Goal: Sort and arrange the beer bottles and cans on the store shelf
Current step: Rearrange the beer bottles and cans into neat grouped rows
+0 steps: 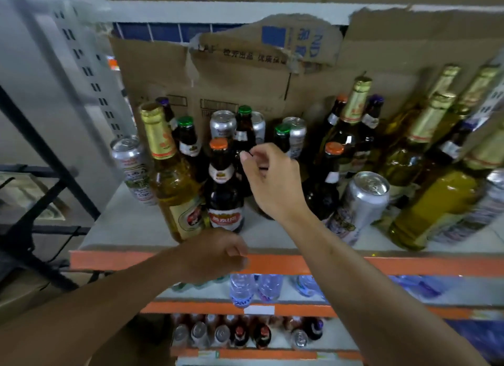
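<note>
The top shelf (131, 223) holds mixed beer. An orange-capped brown bottle (223, 191) stands at the front, with a tall gold-foil bottle (174, 180) to its left and a silver can (133, 169) further left. Green-capped brown bottles (244, 131) and silver cans (222, 125) stand behind. My right hand (270, 180) hovers just right of the orange-capped bottle with loosely curled fingers, and I see nothing held in it. A dark bottle is partly hidden behind it. My left hand (218, 253) hangs loosely curled at the shelf's orange front edge, holding nothing.
On the right stand a second orange-capped bottle (327, 185), a silver can (360, 204) and several tall gold-foil bottles (425, 147). Torn cardboard (231, 73) backs the shelf. Lower shelves carry water bottles (242, 286) and more cans and bottles (240, 335). A grey upright (90, 73) stands on the left.
</note>
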Demonstrator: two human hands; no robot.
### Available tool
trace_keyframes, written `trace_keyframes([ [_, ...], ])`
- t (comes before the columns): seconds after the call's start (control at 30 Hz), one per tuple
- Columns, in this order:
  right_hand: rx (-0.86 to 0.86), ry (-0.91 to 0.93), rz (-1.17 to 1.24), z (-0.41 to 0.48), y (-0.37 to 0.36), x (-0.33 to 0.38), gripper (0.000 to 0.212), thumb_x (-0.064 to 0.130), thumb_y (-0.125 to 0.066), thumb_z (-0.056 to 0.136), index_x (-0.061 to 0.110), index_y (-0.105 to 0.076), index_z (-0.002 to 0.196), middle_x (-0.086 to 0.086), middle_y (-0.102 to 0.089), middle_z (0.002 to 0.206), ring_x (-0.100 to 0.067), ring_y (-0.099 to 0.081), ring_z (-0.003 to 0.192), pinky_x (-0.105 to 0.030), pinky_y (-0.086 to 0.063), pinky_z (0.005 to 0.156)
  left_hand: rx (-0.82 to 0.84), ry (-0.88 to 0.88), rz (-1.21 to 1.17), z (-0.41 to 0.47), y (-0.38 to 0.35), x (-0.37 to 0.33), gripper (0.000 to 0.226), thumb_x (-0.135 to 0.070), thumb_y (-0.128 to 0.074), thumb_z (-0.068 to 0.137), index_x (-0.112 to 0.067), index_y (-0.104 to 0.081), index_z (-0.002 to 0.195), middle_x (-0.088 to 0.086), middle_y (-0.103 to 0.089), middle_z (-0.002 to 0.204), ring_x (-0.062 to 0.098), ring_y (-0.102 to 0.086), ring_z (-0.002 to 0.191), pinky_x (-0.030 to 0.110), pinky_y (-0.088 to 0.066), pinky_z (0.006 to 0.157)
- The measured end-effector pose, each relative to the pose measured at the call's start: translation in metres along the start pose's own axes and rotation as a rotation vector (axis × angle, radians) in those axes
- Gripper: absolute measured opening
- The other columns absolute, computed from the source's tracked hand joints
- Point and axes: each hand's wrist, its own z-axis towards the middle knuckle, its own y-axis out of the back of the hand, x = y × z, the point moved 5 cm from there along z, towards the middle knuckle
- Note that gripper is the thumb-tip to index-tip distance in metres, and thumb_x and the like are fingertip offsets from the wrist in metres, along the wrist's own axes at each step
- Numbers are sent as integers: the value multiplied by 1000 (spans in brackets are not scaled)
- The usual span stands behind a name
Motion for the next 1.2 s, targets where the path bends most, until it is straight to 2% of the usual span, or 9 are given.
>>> trace_keyframes([
  [0.13, -47, 97, -2, -5, 39, 2, 30, 28, -55, 99, 4, -65, 83, -3, -63, 67, -19, -60, 62, -39, -48, 59, -58, -143, -48, 27, -15, -38, 16, -24, -62, 93, -13, -69, 103, -13, -65, 84, -9, -59, 74, 6, -42, 64],
  [0.27, -95, 63, 44, -15, 70, -15, 37, 25, -56, 98, 3, -61, 69, -11, -64, 59, -27, -58, 54, -44, -42, 56, -44, -159, -120, 49, -35, -56, 12, -26, -63, 92, -16, -68, 95, -13, -64, 77, -9, -58, 70, 7, -42, 62],
  [0.43, -185, -49, 98, -28, 105, -32, 40, 27, -55, 95, 1, -59, 65, -13, -61, 55, -29, -56, 52, -45, -44, 51, -17, -129, -64, 67, -47, -69, 12, -31, -63, 90, -20, -69, 88, -9, -69, 82, -3, -60, 71, 16, -47, 67],
  [0.57, -276, -107, 77, -37, 130, -41, 37, 25, -57, 95, 3, -61, 66, -10, -63, 56, -28, -58, 52, -42, -48, 50, -35, -181, -74, 80, -43, -83, 11, -31, -64, 90, -24, -65, 81, -11, -63, 73, -4, -55, 65, 20, -45, 68],
  [0.67, -305, -154, 69, -47, 135, -48, 37, 22, -57, 96, 2, -61, 65, -12, -63, 57, -29, -56, 51, -38, -45, 46, -34, -188, -64, 85, -42, -89, 13, -31, -64, 89, -20, -68, 85, -8, -67, 77, 0, -59, 71, 26, -48, 71],
  [0.97, -225, -202, 198, -49, 87, -34, 33, 18, -59, 96, 2, -63, 68, -10, -65, 56, -34, -62, 56, -52, -51, 55, 65, -112, -125, 50, -46, -49, 13, -28, -61, 88, -17, -68, 88, -6, -67, 81, 11, -64, 78, 34, -53, 77],
  [1.07, -149, -149, 251, -38, 50, -10, 34, 19, -60, 94, 0, -63, 67, -10, -66, 56, -34, -62, 55, -52, -51, 54, 30, -25, -132, 28, -33, -14, 18, -28, -62, 89, -11, -69, 93, -5, -65, 78, 10, -61, 72, 29, -52, 69],
  [1.13, -99, -90, 294, -28, 25, 14, 31, 19, -61, 93, 7, -63, 65, -10, -66, 58, -34, -62, 55, -50, -50, 54, 2, 35, -106, 8, -21, 13, 22, -28, -64, 91, -8, -69, 96, -2, -66, 81, 7, -59, 69, 21, -48, 63],
  [1.2, -58, -7, 317, -16, 2, 44, 25, 22, -61, 92, 19, -64, 67, -10, -66, 59, -32, -63, 57, -46, -51, 53, -45, 85, -89, -13, -7, 40, 24, -29, -65, 91, -7, -69, 98, 3, -70, 91, 13, -65, 80, 25, -51, 72],
])
